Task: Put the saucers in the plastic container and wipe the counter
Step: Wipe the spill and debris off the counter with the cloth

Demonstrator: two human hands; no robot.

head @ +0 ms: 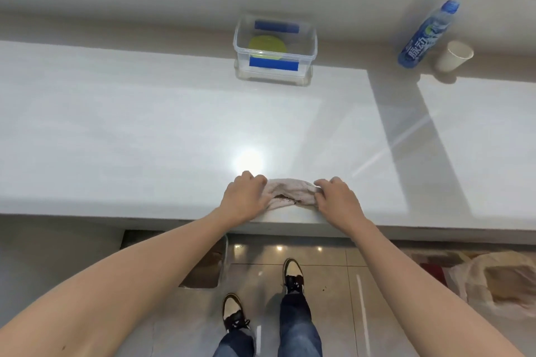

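Observation:
A clear plastic container [311, 46] with blue clips stands at the back of the white counter [145, 130]. A yellow-green saucer [266, 46] lies inside it. At the counter's front edge lies a bunched pale cloth [290, 193] with dark crumbs in its fold. My left hand [245, 197] grips the cloth's left end and my right hand [338, 197] grips its right end. Both hands rest on the counter.
A blue drink bottle [426, 35] and a paper cup [455, 56] stand at the back right. Below the counter edge is a bin [208, 266], tiled floor, my shoes, and a plastic bag [499, 281] at the right.

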